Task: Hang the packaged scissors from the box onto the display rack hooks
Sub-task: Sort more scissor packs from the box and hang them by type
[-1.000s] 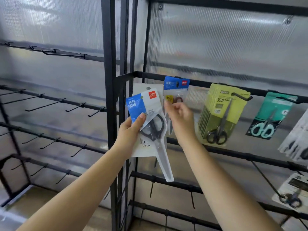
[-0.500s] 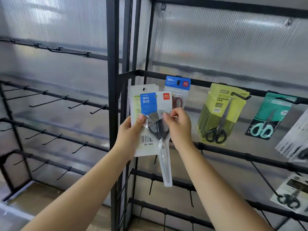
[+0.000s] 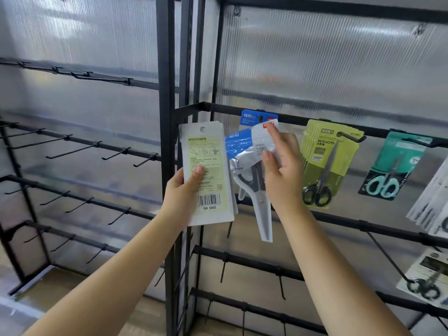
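The black display rack [image 3: 169,166] fills the view, and its top and right side are cut off by the frame edges. Its backing is ribbed translucent sheet, so whatever lies behind it shows only as blur. At the far right, a grey-white stack of packs [image 3: 431,202] runs off the edge and its contents cannot be made out; below it another pack [image 3: 426,277] hangs low, its print unreadable.

On the upper right rail hang a yellow-green stack of scissor packs [image 3: 327,163] and, further right, a teal scissor pack [image 3: 392,166]. A blue-topped pack [image 3: 252,118] hangs left of them, with all but its header hidden behind the right hand and the pack that hand carries.

The left hand [image 3: 181,192] grasps a stack of white packs [image 3: 206,175], thumb pressed on the front; only the printed back with a barcode faces the camera, so the scissors inside are hidden.

The right hand [image 3: 281,170] pinches a blue-and-clear scissor pack [image 3: 249,166] near its top, tilted, with its tip pointing down. Glare on the plastic blurs the label, and the hand covers part of the black handles. This pack sits just right of the white stack, in front of the rail and just below the blue-topped pack's header.
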The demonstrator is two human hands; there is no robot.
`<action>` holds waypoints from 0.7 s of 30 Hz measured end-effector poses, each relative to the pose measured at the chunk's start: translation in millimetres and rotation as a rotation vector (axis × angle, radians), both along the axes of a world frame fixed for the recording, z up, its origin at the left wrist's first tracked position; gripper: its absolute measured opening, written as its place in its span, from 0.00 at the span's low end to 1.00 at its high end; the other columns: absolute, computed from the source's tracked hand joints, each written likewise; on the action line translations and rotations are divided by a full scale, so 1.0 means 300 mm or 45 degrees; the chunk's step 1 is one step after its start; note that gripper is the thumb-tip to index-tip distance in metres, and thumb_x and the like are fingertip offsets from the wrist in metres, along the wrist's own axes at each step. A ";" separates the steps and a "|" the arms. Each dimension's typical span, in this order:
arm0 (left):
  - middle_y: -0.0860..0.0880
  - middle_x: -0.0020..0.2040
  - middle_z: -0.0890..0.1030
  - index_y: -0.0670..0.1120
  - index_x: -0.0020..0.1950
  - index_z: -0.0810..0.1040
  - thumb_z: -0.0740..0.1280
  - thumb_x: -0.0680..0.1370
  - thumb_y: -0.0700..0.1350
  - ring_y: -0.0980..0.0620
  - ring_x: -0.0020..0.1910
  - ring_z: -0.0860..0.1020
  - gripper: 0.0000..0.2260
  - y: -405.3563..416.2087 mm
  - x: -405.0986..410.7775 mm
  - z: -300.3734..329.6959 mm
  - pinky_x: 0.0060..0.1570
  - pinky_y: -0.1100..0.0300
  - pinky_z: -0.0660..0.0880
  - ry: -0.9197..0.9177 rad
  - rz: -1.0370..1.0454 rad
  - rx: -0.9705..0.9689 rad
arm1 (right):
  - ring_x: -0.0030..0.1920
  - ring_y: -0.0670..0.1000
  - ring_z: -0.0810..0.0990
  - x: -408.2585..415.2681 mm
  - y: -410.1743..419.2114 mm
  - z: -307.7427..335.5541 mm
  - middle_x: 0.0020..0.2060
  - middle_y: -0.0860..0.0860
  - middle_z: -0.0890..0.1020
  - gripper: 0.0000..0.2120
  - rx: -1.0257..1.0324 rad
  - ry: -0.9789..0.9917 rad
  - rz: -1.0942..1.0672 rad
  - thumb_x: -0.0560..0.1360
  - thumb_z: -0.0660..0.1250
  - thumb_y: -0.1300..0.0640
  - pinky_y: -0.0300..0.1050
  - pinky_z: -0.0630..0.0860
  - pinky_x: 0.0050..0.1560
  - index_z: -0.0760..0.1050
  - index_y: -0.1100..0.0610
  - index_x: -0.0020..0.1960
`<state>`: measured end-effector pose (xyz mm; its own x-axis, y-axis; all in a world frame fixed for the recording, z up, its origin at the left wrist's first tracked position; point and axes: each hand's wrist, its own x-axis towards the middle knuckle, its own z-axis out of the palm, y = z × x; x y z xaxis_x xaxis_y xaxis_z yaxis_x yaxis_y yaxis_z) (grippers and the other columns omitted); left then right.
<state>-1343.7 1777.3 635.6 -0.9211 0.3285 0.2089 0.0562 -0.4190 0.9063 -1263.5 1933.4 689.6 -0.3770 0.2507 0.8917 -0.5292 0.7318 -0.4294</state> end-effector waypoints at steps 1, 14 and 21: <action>0.53 0.39 0.85 0.51 0.50 0.77 0.66 0.76 0.50 0.51 0.37 0.84 0.05 0.000 -0.001 -0.003 0.30 0.59 0.79 0.000 0.003 -0.006 | 0.54 0.31 0.70 0.006 -0.002 0.002 0.51 0.53 0.68 0.20 0.050 0.060 -0.033 0.75 0.59 0.74 0.26 0.72 0.49 0.66 0.71 0.67; 0.52 0.42 0.85 0.51 0.52 0.77 0.67 0.75 0.51 0.50 0.40 0.85 0.09 0.002 0.003 -0.005 0.33 0.57 0.80 0.019 -0.052 -0.038 | 0.48 0.36 0.72 0.005 0.001 0.017 0.51 0.50 0.68 0.22 -0.036 -0.006 -0.304 0.75 0.61 0.72 0.21 0.70 0.49 0.68 0.64 0.69; 0.52 0.42 0.85 0.51 0.53 0.76 0.67 0.76 0.50 0.49 0.41 0.85 0.08 0.004 0.011 -0.006 0.33 0.57 0.80 -0.003 -0.052 -0.027 | 0.47 0.41 0.70 0.007 -0.003 0.021 0.50 0.50 0.68 0.22 -0.033 0.004 -0.381 0.75 0.61 0.72 0.20 0.69 0.48 0.68 0.64 0.69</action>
